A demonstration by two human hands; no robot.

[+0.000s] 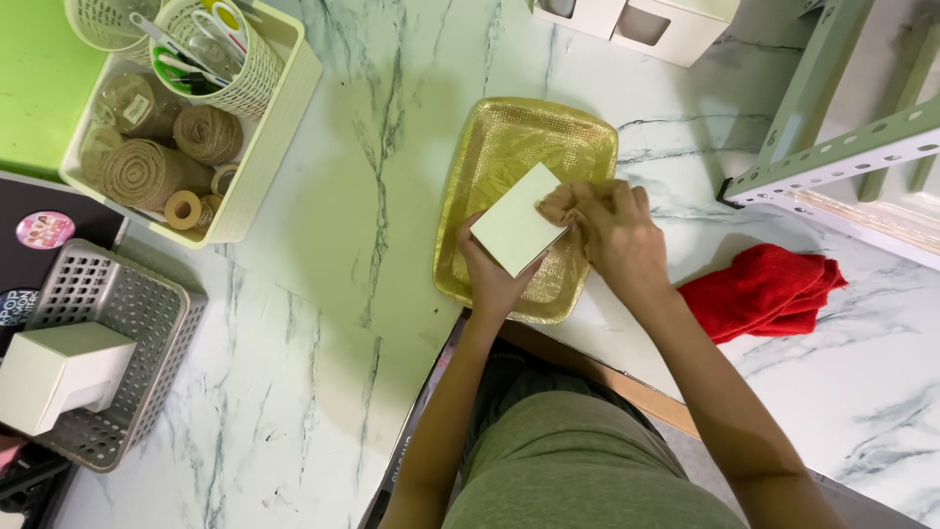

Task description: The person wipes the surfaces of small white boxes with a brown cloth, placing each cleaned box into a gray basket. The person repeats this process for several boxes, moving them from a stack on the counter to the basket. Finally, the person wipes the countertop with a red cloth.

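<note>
Holding pale card (516, 233) in both hands (499, 284) (612, 230), over gold tray (490, 157)

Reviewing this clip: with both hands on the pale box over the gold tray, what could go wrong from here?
1. The left hand holds the pale box from below and the right hand only pinches its edge, so it might slip onto the gold tray.
2. The tray lies close to the counter's front edge; a knock may push it off.
3. The red cloth beside the right forearm could get dragged.
</note>
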